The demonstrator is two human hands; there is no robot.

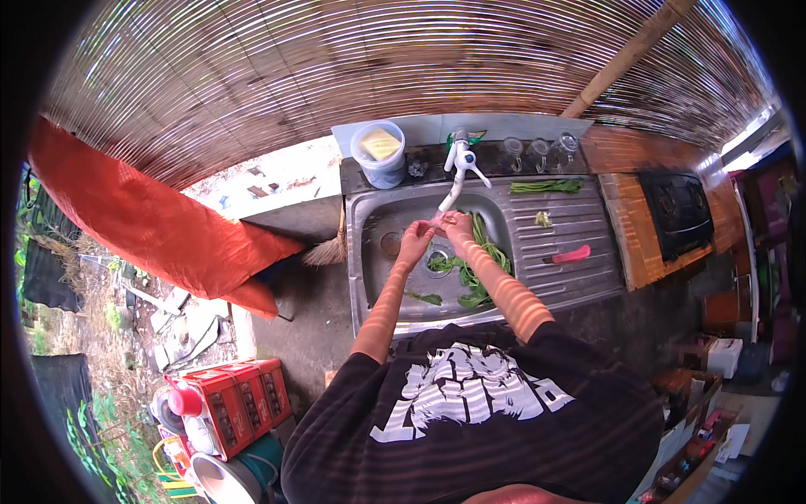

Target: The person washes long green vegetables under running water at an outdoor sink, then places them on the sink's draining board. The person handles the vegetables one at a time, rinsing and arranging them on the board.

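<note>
Both hands meet over the steel sink (pixel 356 281), just under the spout of the white faucet (pixel 453 195). My left hand (pixel 416 240) has its fingers pinched together, close against those of my right hand (pixel 457 227), which are also closed. Something small and pale pinkish seems to be between the fingertips, too small to name. Beneath my right forearm, leafy green vegetables (pixel 477 281) with long stems lie in the basin by the drain (pixel 439 261). A smaller leafy piece (pixel 425 297) is nearer the front.
On the ribbed drainboard (pixel 537 286) lie a bundle of green stalks (pixel 546 186), a small pale-green heap (pixel 543 219) and a pink-handled knife (pixel 573 254). Behind stand a white bucket (pixel 382 175) and glass mugs (pixel 539 154). A black stove (pixel 676 214) is right; a broom (pixel 330 249) hangs left.
</note>
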